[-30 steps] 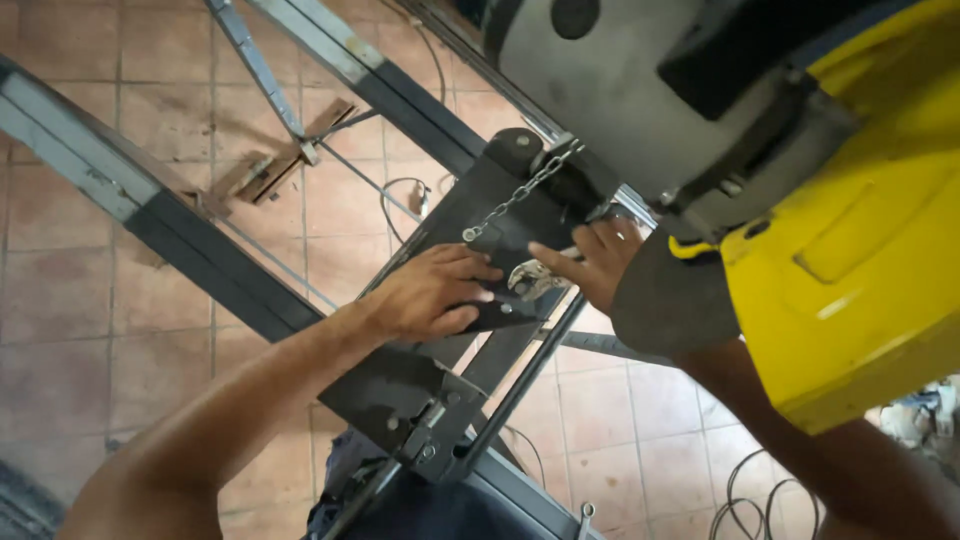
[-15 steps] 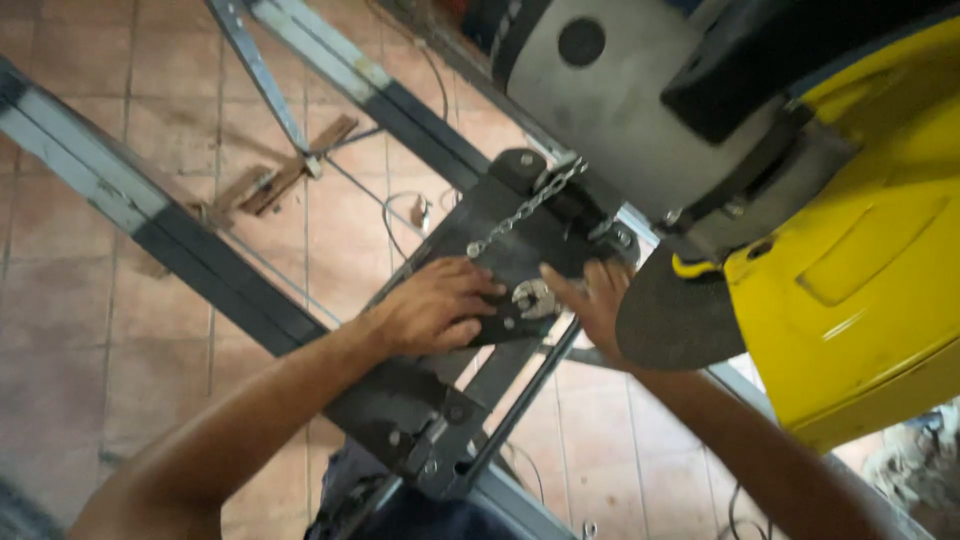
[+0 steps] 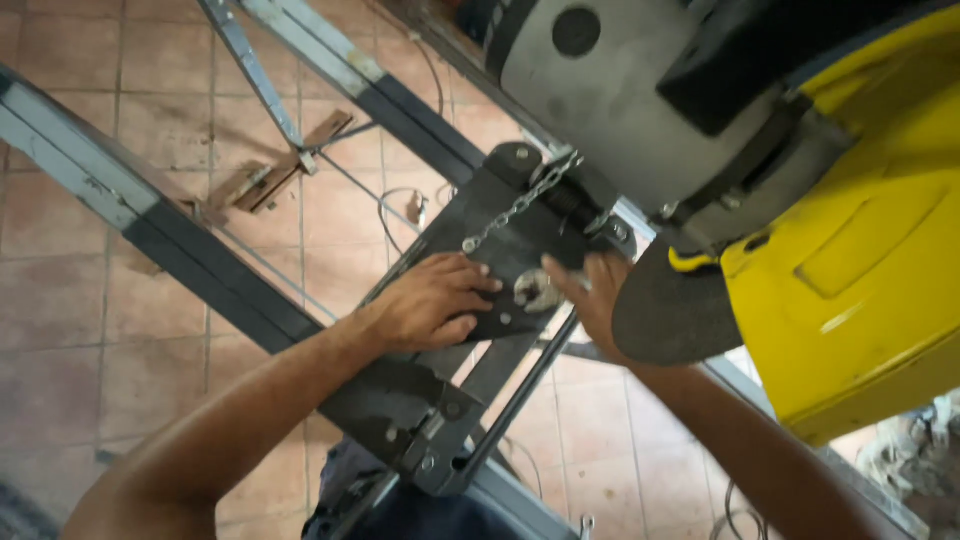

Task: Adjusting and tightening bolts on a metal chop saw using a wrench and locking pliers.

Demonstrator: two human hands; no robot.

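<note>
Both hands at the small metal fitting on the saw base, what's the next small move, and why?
Probably a slight turn of the metal fitting with the right hand, whose fingertips already touch it, while the left hand lies flat beside it, steadying the dark base plate. The cutting disc hangs close, so stay low.

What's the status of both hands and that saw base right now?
Left hand flat on dark saw base plate. Right hand at small metal fitting; grip unclear. Cutting disc overlaps right hand in view.

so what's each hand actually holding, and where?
Left hand lies flat on the dark base plate of the chop saw, pressing rather than gripping. Right hand has fingertips on the small metal clamp fitting; whether it grips cannot be told.
</note>
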